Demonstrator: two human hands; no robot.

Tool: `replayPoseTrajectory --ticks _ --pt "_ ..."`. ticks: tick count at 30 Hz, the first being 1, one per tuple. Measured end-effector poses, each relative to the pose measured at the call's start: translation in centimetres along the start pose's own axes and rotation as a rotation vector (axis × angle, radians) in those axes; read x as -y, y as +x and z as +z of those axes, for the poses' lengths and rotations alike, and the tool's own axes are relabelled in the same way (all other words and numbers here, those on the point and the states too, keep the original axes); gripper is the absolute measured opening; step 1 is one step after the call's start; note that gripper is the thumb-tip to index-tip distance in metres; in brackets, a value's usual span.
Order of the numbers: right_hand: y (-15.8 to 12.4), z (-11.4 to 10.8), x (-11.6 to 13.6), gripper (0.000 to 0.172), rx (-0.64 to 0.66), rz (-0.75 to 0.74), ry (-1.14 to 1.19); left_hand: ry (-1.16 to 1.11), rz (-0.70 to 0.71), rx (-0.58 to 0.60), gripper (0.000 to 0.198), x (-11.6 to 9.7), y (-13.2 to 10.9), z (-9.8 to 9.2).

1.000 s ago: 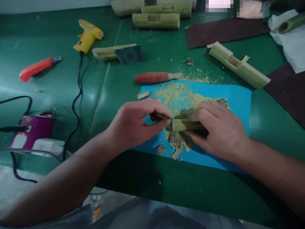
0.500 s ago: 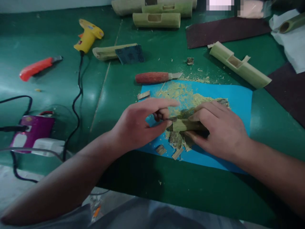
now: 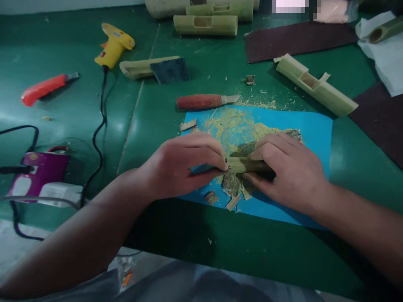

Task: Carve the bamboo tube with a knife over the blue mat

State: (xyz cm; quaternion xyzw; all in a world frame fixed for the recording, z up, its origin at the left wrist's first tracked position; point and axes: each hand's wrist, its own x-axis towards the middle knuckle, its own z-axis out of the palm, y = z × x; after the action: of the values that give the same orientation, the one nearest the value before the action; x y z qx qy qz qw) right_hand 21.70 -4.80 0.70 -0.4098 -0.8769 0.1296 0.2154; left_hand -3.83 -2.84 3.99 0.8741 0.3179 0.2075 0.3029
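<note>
My right hand (image 3: 291,172) is closed round a short piece of split bamboo (image 3: 238,165), thumb below and fingers above. At the bamboo's left end, my left hand (image 3: 189,165) pinches with thumb and fingertips; whatever is between them is hidden. Under both hands lies a blue sheet (image 3: 316,167) strewn with pale shavings (image 3: 233,126). Dark scraps of bamboo (image 3: 231,184) lie just below the held piece. Beyond the sheet's far edge rests a knife (image 3: 200,102) with a red wooden handle, its short blade pointing right.
Notched bamboo tubes (image 3: 220,26) lie at the back, and another notched tube (image 3: 321,90) at right. On the left are a yellow glue gun (image 3: 113,46), a red cutter (image 3: 44,90) and a purple power adapter (image 3: 40,174) with cables. Blue sandpaper (image 3: 170,70) leans on a bamboo piece (image 3: 135,69).
My left fingers, lifted with the index finger stretched out before, have come down and closed at the bamboo's left end. My right hand keeps its grip. The view has shifted slightly.
</note>
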Motion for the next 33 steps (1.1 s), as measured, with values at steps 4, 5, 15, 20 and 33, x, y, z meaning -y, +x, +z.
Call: replayPoseTrajectory --ticks 4,5,15,20,33 --pt "0.01 -0.03 -0.03 0.012 0.009 0.001 0.002 0.146 0.090 0.053 0.009 0.15 -0.36 -0.25" --pt "0.02 -0.03 -0.03 0.012 0.010 0.002 0.002 0.177 0.103 0.065 0.008 0.18 -0.45 -0.25" --pt "0.10 -0.07 0.01 0.012 0.018 0.009 0.014 0.293 0.173 0.070 0.009 0.31 -0.73 0.09" --pt "0.08 -0.06 -0.01 0.012 0.006 0.000 0.006 0.266 0.200 0.035 0.011 0.20 -0.72 -0.15" --pt "0.10 -0.08 -0.04 0.012 0.020 0.011 0.018 0.297 0.203 0.050 0.009 -0.04 -1.08 0.46"
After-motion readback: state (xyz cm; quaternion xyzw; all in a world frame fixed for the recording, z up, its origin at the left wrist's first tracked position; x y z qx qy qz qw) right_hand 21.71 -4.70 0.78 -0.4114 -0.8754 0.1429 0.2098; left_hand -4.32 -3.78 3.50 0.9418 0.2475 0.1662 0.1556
